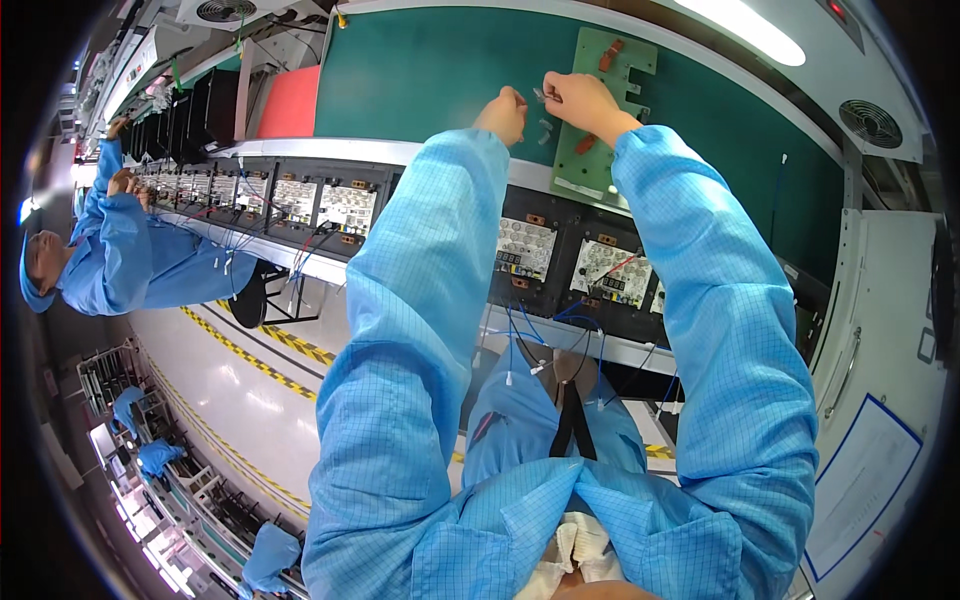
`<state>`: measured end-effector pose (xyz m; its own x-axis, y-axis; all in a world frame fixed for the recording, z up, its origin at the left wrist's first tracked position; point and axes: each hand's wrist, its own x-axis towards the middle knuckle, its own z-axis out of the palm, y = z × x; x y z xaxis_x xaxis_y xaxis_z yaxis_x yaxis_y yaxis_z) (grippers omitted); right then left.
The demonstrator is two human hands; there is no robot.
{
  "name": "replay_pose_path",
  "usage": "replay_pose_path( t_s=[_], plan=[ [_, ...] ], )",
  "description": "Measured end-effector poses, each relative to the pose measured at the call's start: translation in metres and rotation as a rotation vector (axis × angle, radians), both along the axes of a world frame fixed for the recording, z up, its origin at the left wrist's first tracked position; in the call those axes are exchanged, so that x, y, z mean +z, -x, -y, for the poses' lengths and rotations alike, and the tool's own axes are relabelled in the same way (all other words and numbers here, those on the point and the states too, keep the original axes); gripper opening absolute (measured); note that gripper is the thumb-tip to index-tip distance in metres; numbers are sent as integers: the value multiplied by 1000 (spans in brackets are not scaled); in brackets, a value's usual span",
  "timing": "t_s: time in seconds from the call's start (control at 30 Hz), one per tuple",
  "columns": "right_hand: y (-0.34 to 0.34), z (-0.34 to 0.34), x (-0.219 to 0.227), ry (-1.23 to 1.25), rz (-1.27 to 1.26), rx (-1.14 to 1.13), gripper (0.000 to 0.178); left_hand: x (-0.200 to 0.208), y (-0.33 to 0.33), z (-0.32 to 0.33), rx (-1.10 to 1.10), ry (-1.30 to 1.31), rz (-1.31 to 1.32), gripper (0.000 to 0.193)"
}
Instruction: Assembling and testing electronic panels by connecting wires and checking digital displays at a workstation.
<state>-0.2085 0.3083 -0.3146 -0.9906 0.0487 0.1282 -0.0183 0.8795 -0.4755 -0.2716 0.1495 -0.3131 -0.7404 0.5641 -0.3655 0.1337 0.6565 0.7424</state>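
Both my arms, in blue gridded sleeves, reach over a green work mat [420,75]. My left hand [503,116] is closed with its fingertips drawn together; whatever lies in them, if anything, is too small to make out. Just to its right, my right hand [584,102] pinches a small clear-and-silver piece [541,95]. That hand is above the left edge of a light green fixture plate [592,180], which carries orange-brown clamps [586,145]. A few small clear pieces [545,131] lie on the mat between my hands, beside the plate.
Nearer me runs a row of black trays holding circuit boards [612,272], with blue wires [530,325] hanging off the front. A red sheet [288,103] and black bins [212,110] stand left. Another person [150,235] works at the far left. A white cabinet [880,300] is right.
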Motion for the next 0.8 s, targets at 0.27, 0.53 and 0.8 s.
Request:
replay_pose_path(
  t_s=[0.27, 0.53, 0.8],
  plan=[
    [-7, -3, -12, 383, 99, -121, 12, -5, -7, -11, -226, 3, -451, 40],
    [-59, -27, 71, 624, -17, 50, 18, 74, -19, 27, -277, -501, 97, 21],
    [-311, -21, 128, 564, 125, -307, 17, 207, -204, 130, -511, -758, 7, 23]
  ],
)
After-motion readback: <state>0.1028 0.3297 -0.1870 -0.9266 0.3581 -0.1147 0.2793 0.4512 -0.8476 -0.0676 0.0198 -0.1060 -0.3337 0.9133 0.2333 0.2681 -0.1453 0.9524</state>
